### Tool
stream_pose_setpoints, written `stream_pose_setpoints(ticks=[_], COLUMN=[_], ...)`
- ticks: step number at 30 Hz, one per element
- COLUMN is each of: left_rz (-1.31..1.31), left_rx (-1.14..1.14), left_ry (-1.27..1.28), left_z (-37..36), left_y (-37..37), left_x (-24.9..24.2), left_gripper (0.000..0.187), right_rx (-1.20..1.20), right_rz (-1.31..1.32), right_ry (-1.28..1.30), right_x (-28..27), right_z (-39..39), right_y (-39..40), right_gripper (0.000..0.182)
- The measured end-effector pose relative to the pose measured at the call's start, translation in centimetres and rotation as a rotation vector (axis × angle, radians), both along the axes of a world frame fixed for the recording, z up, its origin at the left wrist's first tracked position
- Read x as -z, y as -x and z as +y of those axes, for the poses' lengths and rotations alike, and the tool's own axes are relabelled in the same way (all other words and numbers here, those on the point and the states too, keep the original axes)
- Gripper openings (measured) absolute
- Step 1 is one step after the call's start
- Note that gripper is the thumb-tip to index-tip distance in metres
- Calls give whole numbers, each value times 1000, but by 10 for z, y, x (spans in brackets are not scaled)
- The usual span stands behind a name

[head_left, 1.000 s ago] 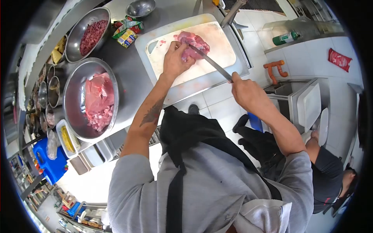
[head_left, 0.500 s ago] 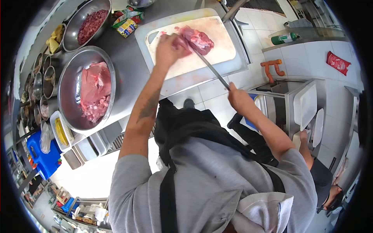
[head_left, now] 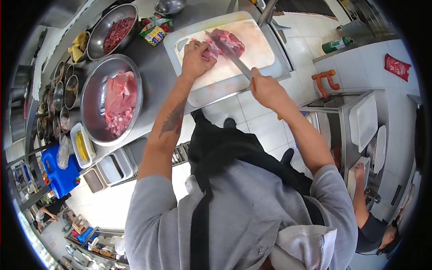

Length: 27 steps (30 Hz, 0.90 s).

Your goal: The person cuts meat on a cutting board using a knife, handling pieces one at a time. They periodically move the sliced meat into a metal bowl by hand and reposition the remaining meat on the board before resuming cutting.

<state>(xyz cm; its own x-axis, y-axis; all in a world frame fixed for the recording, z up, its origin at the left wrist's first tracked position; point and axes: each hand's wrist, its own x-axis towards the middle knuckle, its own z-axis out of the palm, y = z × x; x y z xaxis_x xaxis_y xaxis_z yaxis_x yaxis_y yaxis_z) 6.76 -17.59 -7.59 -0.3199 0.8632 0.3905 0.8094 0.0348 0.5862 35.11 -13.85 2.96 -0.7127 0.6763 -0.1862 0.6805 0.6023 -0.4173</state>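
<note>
My right hand (head_left: 267, 91) is closed around the handle of a long knife (head_left: 237, 61). The blade slants up and left across the cutting board, touching a large piece of raw red meat (head_left: 234, 42). Left of the blade, my left hand (head_left: 196, 59) has its fingers curled onto a smaller strip of meat (head_left: 209, 54). Both pieces lie on a white cutting board (head_left: 254, 58), which rests on a larger translucent board (head_left: 275, 68). The blade hides part of the meat, and my left fingers cover some of the strip.
To the left stands a steel bowl (head_left: 89, 126) with a big slab and small cubes of meat. Behind it, another bowl (head_left: 93, 50) holds chopped red meat. Colourful packets (head_left: 155, 35) lie near the boards. At far right, another person's forearm (head_left: 358, 198) reaches to a sink area.
My right hand has moved up and left, pushing the knife farther across, its tip now past the meat's upper left. My left fingers have shifted on the strip. The camera view has shifted slightly.
</note>
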Motion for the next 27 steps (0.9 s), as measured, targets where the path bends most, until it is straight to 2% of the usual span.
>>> stream_pose_setpoints(ticks=[2,4,6,9,11,12,13,14,16,18,19,20,21,23,24,26,27], left_rz=[-30,-33,-36,-1,-7,-9,-144,-137,-328,-74,15,180,186,598,617,480,489], left_rx=[24,56,87,44,-19,-83,-142,-143,18,-7,-45,-5,178,88,93,294,291], left_ry=[-50,-70,-79,-54,-116,-171,-115,-115,-3,59,52,-6,24,199,183,732,721], left_z=[-6,-8,-12,-14,-11,-14,-24,-31,-38,-28,-13,5,25,55,68,95,108], left_y=[-1,-7,-13,-18,-1,5,9,15,28,28,17,6,-2,-42,-47,-53,-55], left_x=[6,8,7,10,25,31,14,13,2,-14,-29,-38,-43,-48,-56,-76,-78], left_gripper=[38,37,37,38,35,32,32,32,34,40,43,55,66,75,75,88,88], right_rx=[18,37,58,-15,50,1,67,41,49,-64,-80,46,173,231,300,337,432], right_rz=[-129,-65,23,-26,-73,-56,-216,-170,-294,-187,-157,-243,-334,-212,-114,-11,55], right_ry=[54,36,48,30,149,77,135,100,156,14,18,219,416,391,373,327,377], right_x=[12,59,63,68,75,86,59,49,6,-1,-24,-60,-80,-62,-49,-27,-17], right_z=[-4,14,34,42,14,-2,-20,-33,-49,-42,-40,-37,-34,-24,-20,-18,-18], right_y=[20,61,117,123,43,-19,-62,-107,-137,-157,-143,-125,-115,-123,-129,-134,-134], right_gripper=[29,29,32,35,42,43,47,43,41,34,34,31,29,30,32,26,24])
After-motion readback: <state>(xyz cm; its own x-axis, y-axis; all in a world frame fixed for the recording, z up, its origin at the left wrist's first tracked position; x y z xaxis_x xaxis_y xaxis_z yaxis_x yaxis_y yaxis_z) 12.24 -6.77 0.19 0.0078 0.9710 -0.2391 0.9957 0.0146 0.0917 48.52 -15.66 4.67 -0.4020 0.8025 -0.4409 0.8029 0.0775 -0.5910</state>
